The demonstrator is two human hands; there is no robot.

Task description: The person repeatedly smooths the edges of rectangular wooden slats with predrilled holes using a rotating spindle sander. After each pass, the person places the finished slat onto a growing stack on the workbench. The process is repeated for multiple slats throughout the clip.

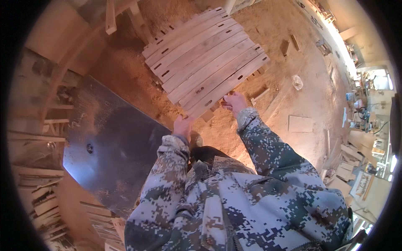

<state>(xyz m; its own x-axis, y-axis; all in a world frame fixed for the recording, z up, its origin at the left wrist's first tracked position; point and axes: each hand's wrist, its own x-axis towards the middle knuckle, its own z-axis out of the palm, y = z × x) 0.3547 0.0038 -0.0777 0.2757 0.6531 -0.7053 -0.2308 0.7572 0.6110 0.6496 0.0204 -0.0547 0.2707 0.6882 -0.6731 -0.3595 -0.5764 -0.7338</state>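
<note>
Several pale wooden boards [205, 58] with dark oval slots near their ends lie side by side on a pile, slanting up to the right. The nearest slotted board [226, 90] runs along the pile's close edge. My left hand [183, 126] is closed at the near left corner of that board, its fingertips partly hidden. My right hand [235, 103] is bent at the same board's near edge, further right, thumb and fingers pinched on the rim. Both forearms wear camouflage sleeves.
A dark metal machine table [121, 142] dusted with sawdust stands at my left. Wood offcuts [260, 96] and a flat panel [300, 124] lie on the sawdust-covered floor at the right. Stacked timber [46, 209] fills the lower left; tools and containers [359, 104] line the far right.
</note>
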